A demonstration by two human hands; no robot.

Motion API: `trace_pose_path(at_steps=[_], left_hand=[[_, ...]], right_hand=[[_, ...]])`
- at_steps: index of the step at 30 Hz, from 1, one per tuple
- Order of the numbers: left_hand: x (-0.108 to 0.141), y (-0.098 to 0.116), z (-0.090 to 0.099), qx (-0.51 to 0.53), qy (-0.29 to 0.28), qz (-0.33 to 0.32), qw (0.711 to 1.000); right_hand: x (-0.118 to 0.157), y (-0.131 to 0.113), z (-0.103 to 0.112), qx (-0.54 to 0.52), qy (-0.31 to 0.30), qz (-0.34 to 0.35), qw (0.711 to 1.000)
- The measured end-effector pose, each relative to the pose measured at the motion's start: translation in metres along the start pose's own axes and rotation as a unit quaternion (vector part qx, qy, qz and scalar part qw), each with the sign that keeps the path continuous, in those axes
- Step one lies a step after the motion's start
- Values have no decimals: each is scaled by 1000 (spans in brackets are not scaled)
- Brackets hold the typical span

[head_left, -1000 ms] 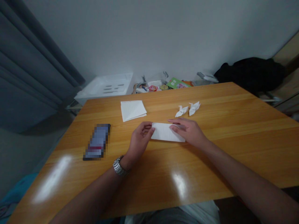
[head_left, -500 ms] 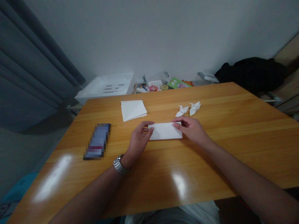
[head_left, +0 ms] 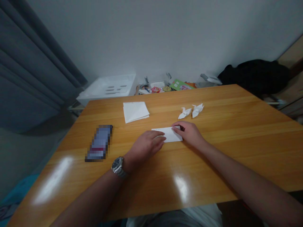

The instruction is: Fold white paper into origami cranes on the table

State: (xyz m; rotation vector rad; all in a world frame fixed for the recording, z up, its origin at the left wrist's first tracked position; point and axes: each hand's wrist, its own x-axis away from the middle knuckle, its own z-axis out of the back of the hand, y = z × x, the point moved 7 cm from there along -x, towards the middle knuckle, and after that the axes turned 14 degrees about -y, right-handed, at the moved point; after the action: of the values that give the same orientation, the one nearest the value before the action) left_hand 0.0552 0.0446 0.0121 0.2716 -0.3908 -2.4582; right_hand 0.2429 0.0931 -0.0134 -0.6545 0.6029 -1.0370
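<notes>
A folded strip of white lined paper (head_left: pixel 170 135) lies between my hands on the wooden table. My right hand (head_left: pixel 189 131) pinches its right end, thumb on top and fingers behind the far edge. Over the left part of the strip, my left hand (head_left: pixel 149 143) rests palm down with its fingers stretched out and covers the left end. A silver watch (head_left: pixel 118 166) is on the left wrist. Two folded white paper birds, one on the left (head_left: pixel 184 113) and one on the right (head_left: pixel 197 110), sit just beyond my right hand.
A stack of lined sheets (head_left: pixel 135 112) lies behind my left hand. A phone (head_left: pixel 99 143), blurred out, is on the table's left side. Past the far table edge are a white plastic tray (head_left: pixel 94 90), a green booklet (head_left: pixel 180 84) and a black cloth (head_left: pixel 255 75).
My left hand has let go of the paper's left end, turned palm down and moved right onto the strip. The paper and my right hand have shifted slightly left.
</notes>
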Motion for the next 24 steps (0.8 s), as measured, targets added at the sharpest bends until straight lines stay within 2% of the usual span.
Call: trace_pose_path(at_steps=[2,6,12,15,19,24], left_hand=[[0,3,-6,-15,-39,-17,999],[2,-2,-15,-11,-72,-13,997],[5,-14,-16,-29,-84,11,996],[6,-20,-15,-65,-97,24,993],[7,-24,-14,-103,-128,28,986],[10,-22,-18,-134,-150,24,979]], right_hand=[[-2,0,-2,16,-2,7,1000],[-4,-2,-3,53,-5,33,998],[2,-26,-2,199,-8,115,973],[6,-36,-13,241,-55,151,957],[13,-40,-33,263,-154,176,936],[19,-38,-42,280,-209,170,921]])
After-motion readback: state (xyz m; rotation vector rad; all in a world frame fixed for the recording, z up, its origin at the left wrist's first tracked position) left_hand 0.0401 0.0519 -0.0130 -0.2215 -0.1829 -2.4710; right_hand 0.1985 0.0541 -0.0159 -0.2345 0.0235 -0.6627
